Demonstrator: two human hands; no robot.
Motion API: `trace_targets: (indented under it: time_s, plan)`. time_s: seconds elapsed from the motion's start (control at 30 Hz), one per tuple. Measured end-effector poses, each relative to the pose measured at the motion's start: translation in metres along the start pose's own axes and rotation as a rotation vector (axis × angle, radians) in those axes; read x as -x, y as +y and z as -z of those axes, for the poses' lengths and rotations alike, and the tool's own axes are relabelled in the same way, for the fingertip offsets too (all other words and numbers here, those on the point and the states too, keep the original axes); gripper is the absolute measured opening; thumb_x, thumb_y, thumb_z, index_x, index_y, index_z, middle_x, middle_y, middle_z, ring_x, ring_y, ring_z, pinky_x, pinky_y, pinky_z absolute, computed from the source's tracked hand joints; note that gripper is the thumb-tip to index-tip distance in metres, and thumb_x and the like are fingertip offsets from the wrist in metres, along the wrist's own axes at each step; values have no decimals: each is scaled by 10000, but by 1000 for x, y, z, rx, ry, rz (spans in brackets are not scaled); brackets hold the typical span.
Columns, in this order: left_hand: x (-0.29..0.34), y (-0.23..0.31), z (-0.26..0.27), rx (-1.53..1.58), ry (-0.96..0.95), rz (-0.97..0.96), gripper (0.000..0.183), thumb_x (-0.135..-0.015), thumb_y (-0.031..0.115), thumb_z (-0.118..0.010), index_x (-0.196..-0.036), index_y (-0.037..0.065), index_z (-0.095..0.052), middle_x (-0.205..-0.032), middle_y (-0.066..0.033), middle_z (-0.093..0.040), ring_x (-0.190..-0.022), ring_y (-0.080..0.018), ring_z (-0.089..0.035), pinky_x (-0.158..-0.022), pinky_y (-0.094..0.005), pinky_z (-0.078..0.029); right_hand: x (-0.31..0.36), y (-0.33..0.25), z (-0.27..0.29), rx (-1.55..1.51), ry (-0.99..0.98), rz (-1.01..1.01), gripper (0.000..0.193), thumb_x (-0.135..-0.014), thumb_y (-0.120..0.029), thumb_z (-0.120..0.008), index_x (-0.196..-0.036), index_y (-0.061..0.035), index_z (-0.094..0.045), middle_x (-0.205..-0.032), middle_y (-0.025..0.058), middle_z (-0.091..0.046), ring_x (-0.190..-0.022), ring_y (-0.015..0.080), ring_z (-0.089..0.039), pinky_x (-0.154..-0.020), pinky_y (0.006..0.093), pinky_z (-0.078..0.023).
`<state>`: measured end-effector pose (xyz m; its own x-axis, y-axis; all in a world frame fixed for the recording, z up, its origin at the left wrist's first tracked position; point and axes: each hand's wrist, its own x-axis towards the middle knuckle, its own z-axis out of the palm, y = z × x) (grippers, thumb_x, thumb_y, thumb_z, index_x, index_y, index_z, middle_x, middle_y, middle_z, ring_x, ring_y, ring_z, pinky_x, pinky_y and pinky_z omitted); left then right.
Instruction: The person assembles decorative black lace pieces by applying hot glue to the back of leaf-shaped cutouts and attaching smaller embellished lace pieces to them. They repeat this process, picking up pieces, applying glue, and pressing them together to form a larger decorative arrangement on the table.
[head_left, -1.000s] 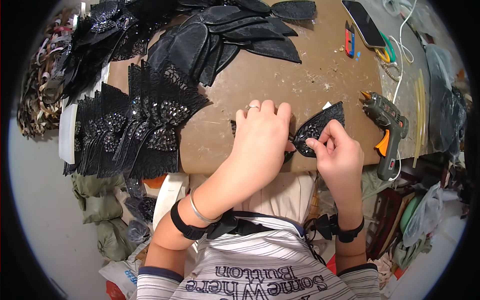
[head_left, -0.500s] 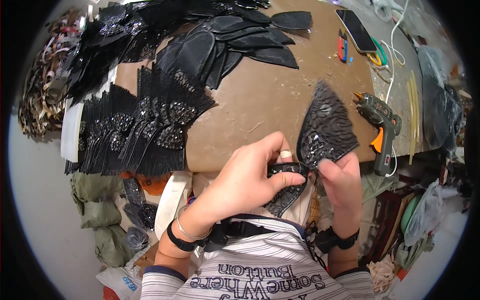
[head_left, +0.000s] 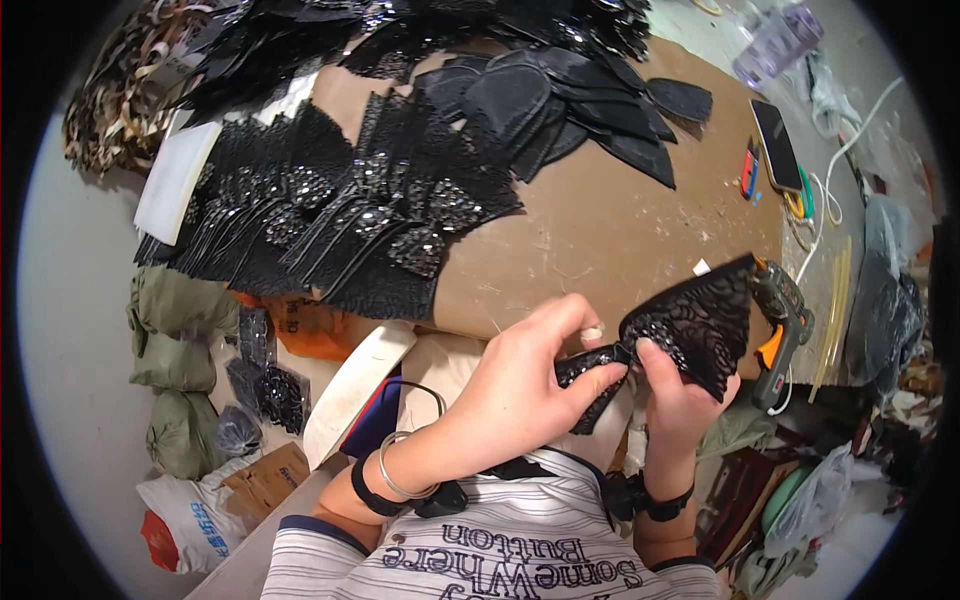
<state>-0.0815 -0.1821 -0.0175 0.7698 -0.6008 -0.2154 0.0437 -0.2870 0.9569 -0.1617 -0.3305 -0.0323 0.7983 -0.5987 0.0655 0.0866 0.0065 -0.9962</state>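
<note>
Close in front of my body, both hands hold a black beaded lace piece [head_left: 692, 325]. Its wide, wing-like part fans out to the right, and a narrower beaded part lies to the left. My left hand [head_left: 535, 375] pinches the left part between thumb and fingers, near the narrow middle. My right hand [head_left: 680, 400] grips the wing, thumb on top by the beads and fingers behind it, mostly hidden. Just right of the wing lies a dark glue gun [head_left: 785, 310] with an orange trigger.
Rows of beaded black lace pieces [head_left: 330, 215] cover the table's left side. Smooth black leaf-shaped pads [head_left: 560, 105] are heaped at the back. Red-and-blue snips [head_left: 749, 170] and a phone [head_left: 777, 145] lie on the brown tabletop [head_left: 590, 240], glue sticks [head_left: 832, 320] at right.
The wing, upright before, now tilts to the right, and my right thumb presses beside the beads. My left hand keeps its pinch. The whole view has shifted, with the table turned in it.
</note>
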Motion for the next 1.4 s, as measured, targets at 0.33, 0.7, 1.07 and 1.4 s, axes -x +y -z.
trace_targets:
  time_s: [0.33, 0.7, 1.07, 1.4]
  plan:
    - [30, 0, 22, -322, 382, -136, 178, -773, 27, -791, -886, 31, -653, -1311, -178, -482, -579, -141, -547, -600, -286, -489, -7, 27, -43, 496, -150, 544, 199, -760, 29, -756, -936, 38, -663, -791, 134, -646, -626, 253, -607, -578, 315, -476]
    - [38, -11, 93, -721, 928, -389, 353, -719, 32, -851, -1043, 33, -711, -1106, -123, -641, -798, -219, -643, -737, -313, -529, -50, 46, -106, -113, -296, -412, 96, -884, 25, -706, -964, 43, -655, -853, 94, -699, -667, 154, -680, -592, 263, -573]
    - [35, -9, 127, -569, 940, -472, 286, -801, -82, -734, -1047, 21, -630, -846, -72, -657, -619, -196, -580, -616, -321, -484, -55, 58, -133, -30, -384, -347, 470, -856, -8, -755, -1248, -8, -498, -911, 78, -666, -635, 134, -656, -565, 257, -597]
    - [-63, 26, 97, -905, 302, -435, 338, -904, 211, -687, -1169, 19, -601, -999, -195, -666, -895, -352, -665, -757, -454, -512, -49, 60, -90, 172, -410, -170, 796, -896, -31, -693, -1536, -21, -221, -1291, 215, -555, -860, 161, -697, -670, 266, -588]
